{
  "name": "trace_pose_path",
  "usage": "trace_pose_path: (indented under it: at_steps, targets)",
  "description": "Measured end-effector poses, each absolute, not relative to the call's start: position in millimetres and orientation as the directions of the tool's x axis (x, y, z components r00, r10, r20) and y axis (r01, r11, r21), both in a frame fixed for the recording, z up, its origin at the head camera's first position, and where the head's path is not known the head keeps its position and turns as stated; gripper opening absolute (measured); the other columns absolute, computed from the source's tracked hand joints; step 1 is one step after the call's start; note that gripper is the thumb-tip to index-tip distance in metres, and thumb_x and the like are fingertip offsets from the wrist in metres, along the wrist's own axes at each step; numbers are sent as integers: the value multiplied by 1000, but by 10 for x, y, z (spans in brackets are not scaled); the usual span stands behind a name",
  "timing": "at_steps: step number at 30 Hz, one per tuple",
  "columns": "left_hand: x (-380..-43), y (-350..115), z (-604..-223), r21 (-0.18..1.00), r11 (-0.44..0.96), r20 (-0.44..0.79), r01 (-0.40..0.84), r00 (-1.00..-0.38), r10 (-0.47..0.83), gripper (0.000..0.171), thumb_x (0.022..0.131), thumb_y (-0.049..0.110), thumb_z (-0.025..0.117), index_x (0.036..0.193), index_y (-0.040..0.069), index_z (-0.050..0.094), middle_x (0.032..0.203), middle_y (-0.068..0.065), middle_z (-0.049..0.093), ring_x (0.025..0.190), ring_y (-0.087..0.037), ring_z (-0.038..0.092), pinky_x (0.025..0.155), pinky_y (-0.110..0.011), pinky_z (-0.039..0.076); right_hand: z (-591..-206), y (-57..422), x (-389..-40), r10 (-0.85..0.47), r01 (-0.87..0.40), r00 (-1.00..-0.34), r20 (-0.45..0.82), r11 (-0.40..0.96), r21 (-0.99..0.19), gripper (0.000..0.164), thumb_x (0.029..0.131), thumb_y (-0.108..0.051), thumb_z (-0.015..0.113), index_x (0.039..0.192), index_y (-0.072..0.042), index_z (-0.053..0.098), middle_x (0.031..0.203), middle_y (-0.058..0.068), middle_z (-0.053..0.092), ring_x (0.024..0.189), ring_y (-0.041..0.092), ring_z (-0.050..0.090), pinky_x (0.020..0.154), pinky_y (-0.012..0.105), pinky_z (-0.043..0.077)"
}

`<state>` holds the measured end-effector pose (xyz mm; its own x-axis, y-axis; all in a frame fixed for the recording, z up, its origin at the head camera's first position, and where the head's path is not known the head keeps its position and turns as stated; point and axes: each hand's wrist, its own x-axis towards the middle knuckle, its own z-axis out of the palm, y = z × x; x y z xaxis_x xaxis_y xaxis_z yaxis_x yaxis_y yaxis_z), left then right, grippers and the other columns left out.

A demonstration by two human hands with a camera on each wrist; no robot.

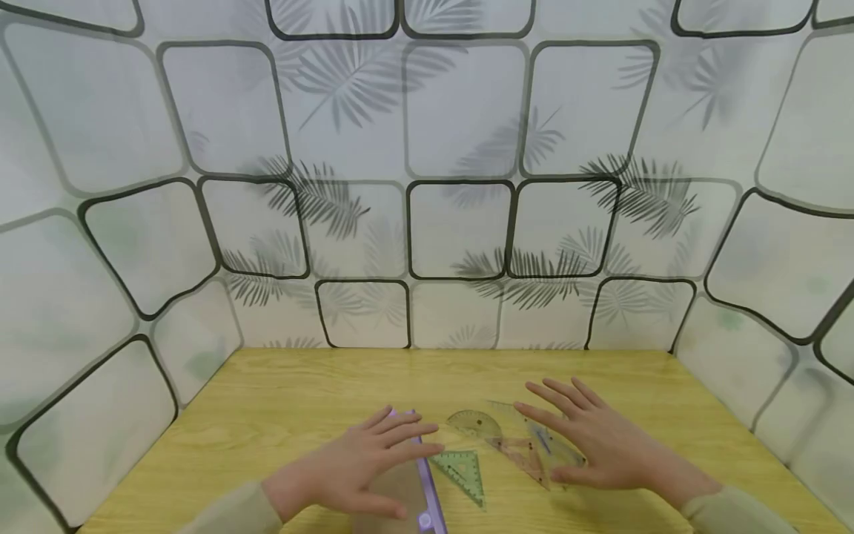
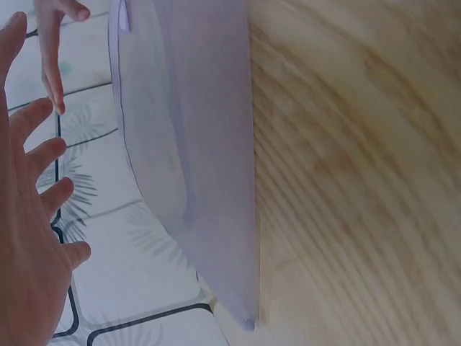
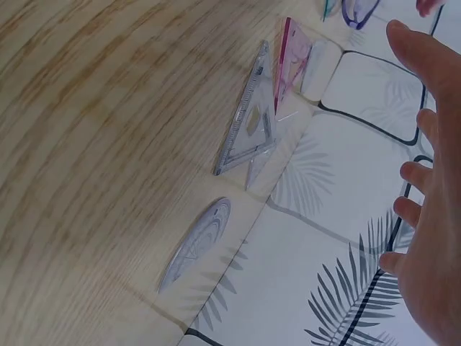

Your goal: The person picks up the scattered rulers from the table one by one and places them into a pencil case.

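Left grip (image 1: 367, 461), right grip (image 1: 599, 443) spread-fingered

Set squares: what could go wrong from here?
In the head view, the protractor and pink set square meet or overlap; lifting one might drag the other.
The clear set square looks thin, possibly hard to pinch.
The green set square lies by the pouch; shifting either could nudge the other.

Green triangle (image 1: 474, 477), clear protractor (image 1: 475, 423) between left grip (image 1: 367, 461) and right grip (image 1: 597, 441)

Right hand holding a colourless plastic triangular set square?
No: the right hand holds nothing; the colourless plastic triangular set square lies apart from it on the wood-grain table.
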<state>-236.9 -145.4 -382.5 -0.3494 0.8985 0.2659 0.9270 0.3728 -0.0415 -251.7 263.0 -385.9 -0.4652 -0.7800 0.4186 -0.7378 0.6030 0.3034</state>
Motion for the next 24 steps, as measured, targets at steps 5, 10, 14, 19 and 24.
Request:
trace_pose_path:
  at_steps: [5, 10, 14, 19, 24]
  targets:
    - [-2307, -1372, -3857, -35, 411, 287, 911, -385, 877, 71, 96, 64, 44, 156, 31, 26, 160, 5, 33, 147, -23, 35, 111, -63, 37, -3848, 2613, -2494, -776, -734, -478, 411, 610, 299, 93, 77, -62, 72, 154, -25, 35, 160, 8, 34, 145, 27, 32, 125, 31, -15]
    - [-2253, -1308, -3909, 21, 516, 335, 856, -493, 803, 64, 96, 56, 52, 151, 28, 37, 156, 0, 41, 142, -23, 42, 110, -54, 42, -3807, 2589, -2499, -786, -740, -467, 405, 598, 307, 90, 80, -61, 70, 154, -24, 36, 160, 8, 34, 143, 29, 34, 124, 30, -17]
    - [-2184, -1274, -3921, 90, 612, 364, 786, -598, 714, 59, 95, 54, 55, 143, 20, 49, 149, -3, 49, 137, -26, 48, 109, -51, 44, -3775, 2564, -2512, -786, -743, -455, 417, 594, 308, 88, 80, -59, 71, 153, -23, 38, 158, 9, 37, 141, 30, 37, 124, 28, -17]
    - [-2051, -1196, -3937, 288, 684, 292, 670, -742, 604, 59, 96, 56, 53, 141, 19, 51, 146, -3, 50, 137, -30, 46, 110, -55, 42, -3756, 2542, -2503, -783, -740, -457, 422, 598, 307, 89, 79, -57, 73, 153, -23, 38, 157, 9, 39, 139, 30, 38, 124, 28, -16]
    - [-1958, -1082, -3945, 429, 719, 186, 547, -832, 522, 74, 90, 63, 56, 145, 13, 46, 151, -9, 45, 144, -36, 36, 111, -63, 35, -3767, 2527, -2496, -783, -739, -464, 414, 600, 306, 90, 79, -59, 73, 153, -24, 37, 157, 9, 40, 139, 30, 39, 124, 28, -16]
